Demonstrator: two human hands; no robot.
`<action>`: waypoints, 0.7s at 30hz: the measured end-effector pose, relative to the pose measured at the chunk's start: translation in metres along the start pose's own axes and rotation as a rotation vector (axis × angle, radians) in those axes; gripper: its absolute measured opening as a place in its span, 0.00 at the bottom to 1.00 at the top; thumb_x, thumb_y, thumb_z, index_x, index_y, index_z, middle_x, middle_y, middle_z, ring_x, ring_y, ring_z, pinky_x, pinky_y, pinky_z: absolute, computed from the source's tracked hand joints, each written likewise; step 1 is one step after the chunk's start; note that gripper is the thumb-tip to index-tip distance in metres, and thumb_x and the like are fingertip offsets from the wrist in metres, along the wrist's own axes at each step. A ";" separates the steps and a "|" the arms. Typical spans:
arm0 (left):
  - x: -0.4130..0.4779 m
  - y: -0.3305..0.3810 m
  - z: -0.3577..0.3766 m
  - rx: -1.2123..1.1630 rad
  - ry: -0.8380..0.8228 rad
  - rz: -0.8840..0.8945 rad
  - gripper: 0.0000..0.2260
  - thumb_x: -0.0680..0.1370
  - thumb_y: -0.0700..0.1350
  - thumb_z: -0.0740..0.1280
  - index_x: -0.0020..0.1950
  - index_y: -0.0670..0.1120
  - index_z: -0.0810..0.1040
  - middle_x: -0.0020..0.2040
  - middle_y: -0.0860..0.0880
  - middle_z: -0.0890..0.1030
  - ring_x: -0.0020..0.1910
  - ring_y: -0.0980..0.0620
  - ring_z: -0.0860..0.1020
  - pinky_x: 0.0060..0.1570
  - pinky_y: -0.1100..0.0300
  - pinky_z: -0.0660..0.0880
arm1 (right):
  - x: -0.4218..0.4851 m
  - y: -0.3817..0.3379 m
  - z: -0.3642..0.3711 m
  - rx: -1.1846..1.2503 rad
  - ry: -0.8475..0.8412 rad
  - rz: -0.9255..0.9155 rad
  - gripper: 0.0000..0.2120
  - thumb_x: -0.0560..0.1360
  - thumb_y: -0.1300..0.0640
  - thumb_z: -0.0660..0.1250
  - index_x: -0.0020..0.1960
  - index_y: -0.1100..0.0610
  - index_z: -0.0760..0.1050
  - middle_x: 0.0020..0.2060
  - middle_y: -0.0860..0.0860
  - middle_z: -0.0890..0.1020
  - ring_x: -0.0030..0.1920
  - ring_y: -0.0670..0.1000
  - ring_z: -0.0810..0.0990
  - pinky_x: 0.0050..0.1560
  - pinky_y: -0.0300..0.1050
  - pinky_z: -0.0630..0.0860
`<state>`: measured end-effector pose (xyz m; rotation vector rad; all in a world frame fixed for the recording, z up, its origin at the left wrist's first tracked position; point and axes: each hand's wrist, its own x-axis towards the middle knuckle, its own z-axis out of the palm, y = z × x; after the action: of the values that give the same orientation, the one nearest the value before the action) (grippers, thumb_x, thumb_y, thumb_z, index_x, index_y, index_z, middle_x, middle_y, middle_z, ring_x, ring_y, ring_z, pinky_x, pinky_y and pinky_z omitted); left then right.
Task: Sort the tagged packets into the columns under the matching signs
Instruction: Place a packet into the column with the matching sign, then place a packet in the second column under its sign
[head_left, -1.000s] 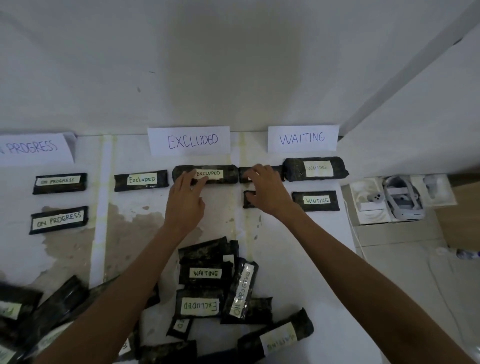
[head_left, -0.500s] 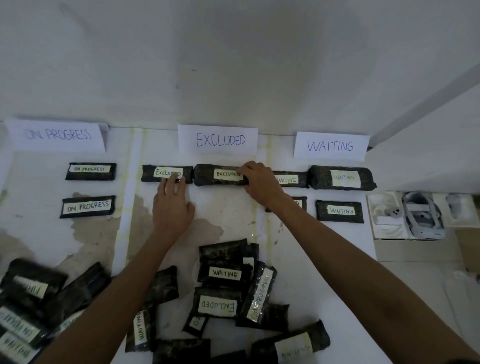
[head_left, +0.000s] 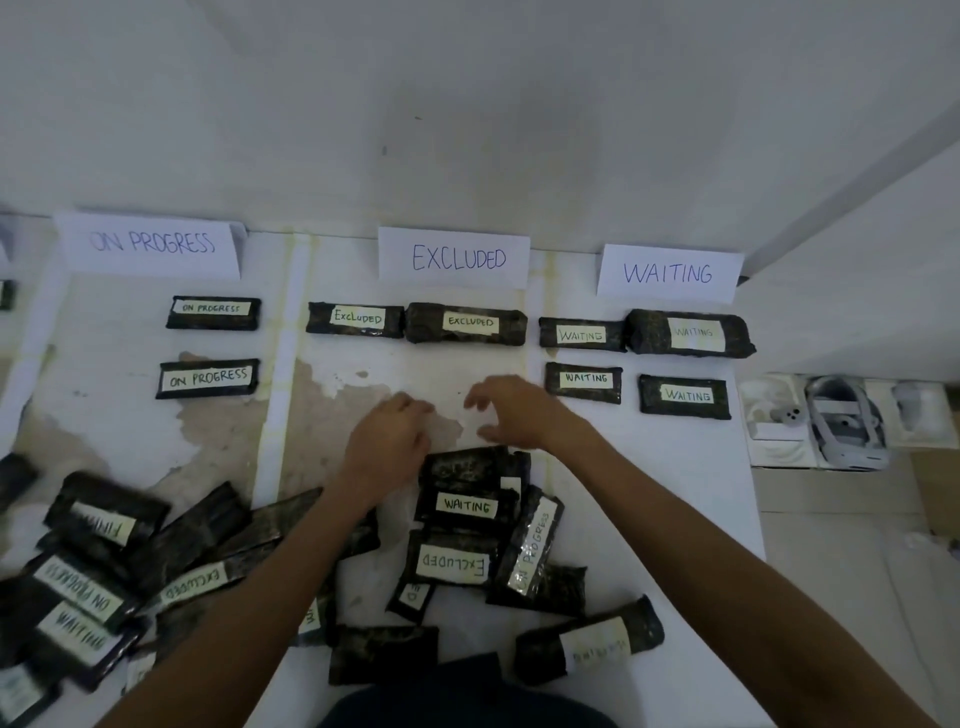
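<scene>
Where the stained white surface (head_left: 649, 493) meets a plain wall (head_left: 467, 130), unsorted packets (head_left: 467, 505) lie just nearside of left hand (head_left: 387, 441) and right hand (head_left: 519, 413), both loosely curled, empty.

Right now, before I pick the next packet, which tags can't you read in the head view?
Head view only:
Tagged packet under the left forearm: the arm covers most of its tag.
Small packet below the pile's EXCLUDED packet: that packet overlaps its tag.
Dark packet nearest the body: no tag showing.
Far-left packet: cut off by the frame edge.
Bottom-left corner packet: blurred and cropped.
</scene>
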<state>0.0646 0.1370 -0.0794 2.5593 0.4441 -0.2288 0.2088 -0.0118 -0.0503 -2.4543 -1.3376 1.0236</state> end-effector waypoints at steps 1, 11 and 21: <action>-0.009 0.003 0.007 -0.002 -0.022 0.010 0.16 0.74 0.41 0.63 0.61 0.44 0.75 0.56 0.45 0.76 0.55 0.44 0.74 0.52 0.52 0.74 | -0.006 -0.004 0.008 -0.009 -0.077 0.000 0.19 0.72 0.55 0.69 0.62 0.52 0.73 0.57 0.53 0.77 0.57 0.53 0.74 0.57 0.51 0.73; -0.051 0.028 0.019 -0.377 -0.022 -0.242 0.13 0.79 0.48 0.61 0.59 0.44 0.77 0.52 0.46 0.76 0.51 0.49 0.76 0.51 0.60 0.72 | -0.036 -0.023 0.050 0.079 0.060 0.082 0.11 0.67 0.63 0.70 0.49 0.56 0.74 0.50 0.54 0.74 0.52 0.55 0.73 0.50 0.48 0.73; -0.063 0.042 -0.017 -1.237 -0.167 -0.572 0.10 0.78 0.40 0.63 0.59 0.43 0.75 0.51 0.45 0.79 0.42 0.49 0.80 0.35 0.62 0.78 | -0.067 -0.038 0.045 0.107 0.653 -0.190 0.12 0.63 0.68 0.72 0.45 0.60 0.77 0.44 0.56 0.76 0.43 0.56 0.72 0.44 0.47 0.71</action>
<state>0.0223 0.0956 -0.0293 1.1687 0.8899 -0.2508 0.1302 -0.0505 -0.0346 -2.2263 -1.2068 0.2007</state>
